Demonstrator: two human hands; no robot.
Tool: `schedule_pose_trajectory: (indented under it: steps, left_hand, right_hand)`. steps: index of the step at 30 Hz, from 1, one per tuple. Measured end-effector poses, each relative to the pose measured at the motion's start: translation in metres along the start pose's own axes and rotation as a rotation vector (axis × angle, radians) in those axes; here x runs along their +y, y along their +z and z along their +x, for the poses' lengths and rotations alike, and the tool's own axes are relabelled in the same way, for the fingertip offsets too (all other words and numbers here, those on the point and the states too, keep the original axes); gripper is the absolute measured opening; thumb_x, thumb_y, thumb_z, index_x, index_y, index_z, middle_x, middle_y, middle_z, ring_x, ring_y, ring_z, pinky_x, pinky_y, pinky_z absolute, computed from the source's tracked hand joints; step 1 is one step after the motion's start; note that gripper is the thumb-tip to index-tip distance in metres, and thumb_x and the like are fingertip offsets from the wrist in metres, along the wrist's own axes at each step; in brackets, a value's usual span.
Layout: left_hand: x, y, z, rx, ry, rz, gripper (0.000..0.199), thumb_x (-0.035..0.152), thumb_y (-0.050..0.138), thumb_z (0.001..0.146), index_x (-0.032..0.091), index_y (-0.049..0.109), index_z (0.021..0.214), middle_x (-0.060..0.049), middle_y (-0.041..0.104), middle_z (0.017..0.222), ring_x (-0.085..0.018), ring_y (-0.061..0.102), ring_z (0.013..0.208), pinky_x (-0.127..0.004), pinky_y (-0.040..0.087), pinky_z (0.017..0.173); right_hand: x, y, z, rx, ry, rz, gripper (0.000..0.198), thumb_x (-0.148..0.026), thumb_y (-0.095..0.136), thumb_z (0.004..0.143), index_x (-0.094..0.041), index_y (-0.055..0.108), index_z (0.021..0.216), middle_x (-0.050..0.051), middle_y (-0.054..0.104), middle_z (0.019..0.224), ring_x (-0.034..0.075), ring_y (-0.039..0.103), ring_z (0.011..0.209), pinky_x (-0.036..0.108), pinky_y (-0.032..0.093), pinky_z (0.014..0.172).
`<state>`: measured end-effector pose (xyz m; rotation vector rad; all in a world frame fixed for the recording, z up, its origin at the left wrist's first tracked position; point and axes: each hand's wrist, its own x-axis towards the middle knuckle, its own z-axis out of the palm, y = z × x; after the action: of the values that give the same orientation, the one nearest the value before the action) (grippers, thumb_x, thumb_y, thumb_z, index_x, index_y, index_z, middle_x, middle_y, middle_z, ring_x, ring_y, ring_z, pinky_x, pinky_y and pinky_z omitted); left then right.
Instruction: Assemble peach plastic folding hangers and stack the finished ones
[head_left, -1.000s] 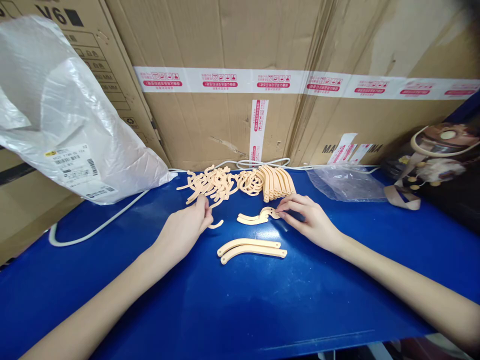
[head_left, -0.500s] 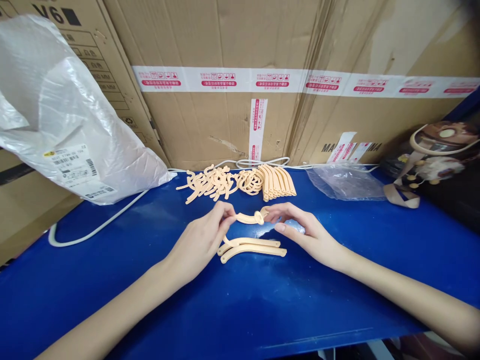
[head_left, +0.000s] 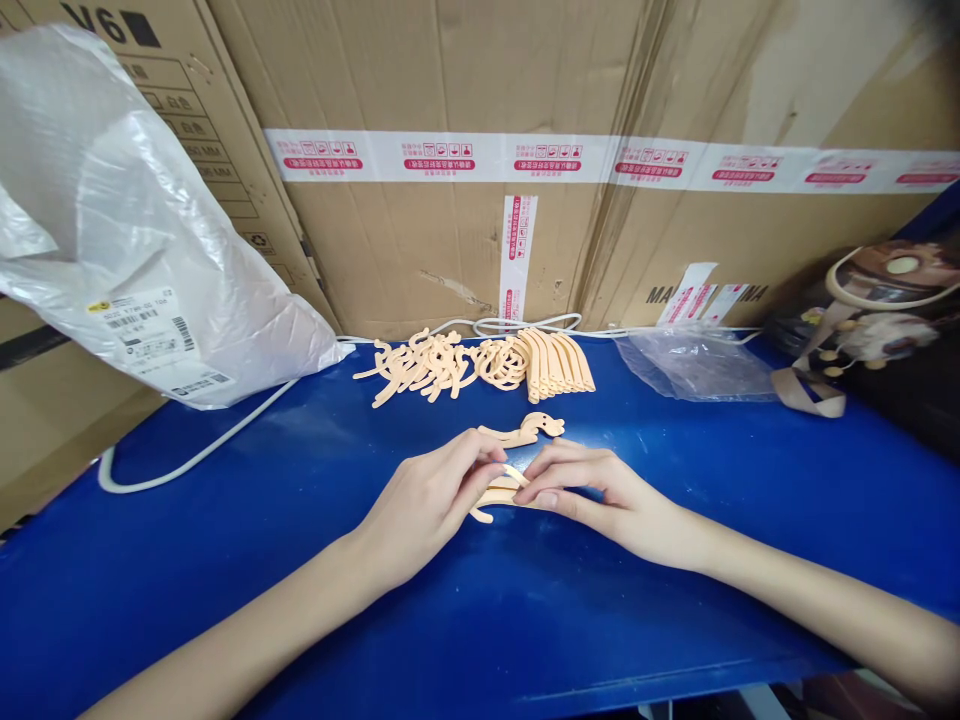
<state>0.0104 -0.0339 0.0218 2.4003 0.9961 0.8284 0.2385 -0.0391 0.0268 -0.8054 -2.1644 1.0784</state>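
My left hand (head_left: pixel 427 505) is closed, thumb and fingers pinching one end of a short curved beige piece (head_left: pixel 513 474). The fingers of my right hand (head_left: pixel 611 500) close on its other end. Beneath both hands lie long curved beige bars (head_left: pixel 501 497), mostly covered by my fingers. A small hooked beige end (head_left: pixel 482 516) sticks out below my left fingertips. Just beyond my hands, a joined beige piece (head_left: pixel 517 436) rests on the blue table, with a wavy, holed part at its right end.
Along the back lie a heap of small beige hooked pieces (head_left: pixel 424 365), some ring-like curved pieces (head_left: pixel 501 362) and a row of long bars (head_left: pixel 559 362). A clear plastic bag (head_left: pixel 694 362), a white cable (head_left: pixel 202 440), a large white bag (head_left: pixel 165 250) and cardboard boxes (head_left: pixel 450 240) surround the blue table (head_left: pixel 525 620).
Both hands have let go of the joined piece, which now lies on the table behind them. They have moved nearer to me and together, over the long bars, and grip a short curved piece.
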Motion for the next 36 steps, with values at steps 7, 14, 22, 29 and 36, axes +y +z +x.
schedule_pose_trajectory:
  steps: [7, 14, 22, 29, 36]
  left_hand:
    - [-0.012, -0.015, 0.003, 0.077, -0.064, 0.096, 0.017, 0.028, 0.037, 0.099, 0.022, 0.049, 0.110, 0.004, 0.058, 0.086, -0.009, 0.055, 0.066, -0.021, 0.042, 0.064]
    - [-0.019, -0.034, 0.007, -0.112, -0.047, 0.174, 0.032, 0.031, 0.040, 0.096, 0.018, 0.050, 0.068, 0.004, 0.050, 0.064, -0.009, 0.046, 0.059, -0.022, 0.033, 0.058]
    - [-0.017, -0.036, 0.010, -0.401, -0.247, 0.017, 0.025, 0.042, 0.057, 0.086, 0.020, 0.058, 0.075, 0.006, 0.057, 0.066, -0.009, 0.048, 0.059, -0.020, 0.035, 0.055]
    - [-0.023, -0.036, 0.009, -0.515, -0.240, 0.019, 0.020, 0.040, 0.065, 0.081, 0.022, 0.057, 0.079, 0.007, 0.058, 0.072, -0.009, 0.049, 0.063, -0.020, 0.035, 0.058]
    - [-0.024, -0.027, 0.009, -0.499, -0.209, -0.041, 0.022, 0.040, 0.063, 0.083, 0.020, 0.057, 0.078, 0.006, 0.052, 0.070, -0.009, 0.045, 0.060, -0.021, 0.034, 0.055]
  right_hand:
    - [0.014, -0.011, 0.002, 0.120, 0.115, 0.121, 0.021, -0.028, 0.054, 0.093, -0.024, 0.072, 0.102, 0.003, 0.068, 0.107, 0.018, 0.057, 0.106, 0.034, 0.043, 0.093]
    - [0.024, -0.016, 0.003, 0.180, 0.186, 0.261, 0.019, -0.028, 0.063, 0.087, -0.025, 0.071, 0.103, 0.003, 0.069, 0.105, 0.018, 0.062, 0.101, 0.034, 0.046, 0.091]
    - [0.034, -0.017, 0.002, 0.181, 0.187, 0.406, 0.031, -0.019, 0.061, 0.085, -0.027, 0.065, 0.114, 0.001, 0.063, 0.095, 0.011, 0.061, 0.083, 0.026, 0.053, 0.073]
    - [0.036, -0.015, 0.003, 0.167, 0.244, 0.464, 0.043, -0.024, 0.064, 0.083, -0.027, 0.057, 0.125, 0.001, 0.060, 0.091, 0.013, 0.062, 0.084, 0.027, 0.054, 0.072]
    - [0.036, -0.015, 0.006, 0.217, 0.276, 0.362, 0.040, -0.029, 0.073, 0.077, -0.023, 0.064, 0.115, -0.001, 0.059, 0.086, 0.010, 0.055, 0.081, 0.026, 0.047, 0.079]
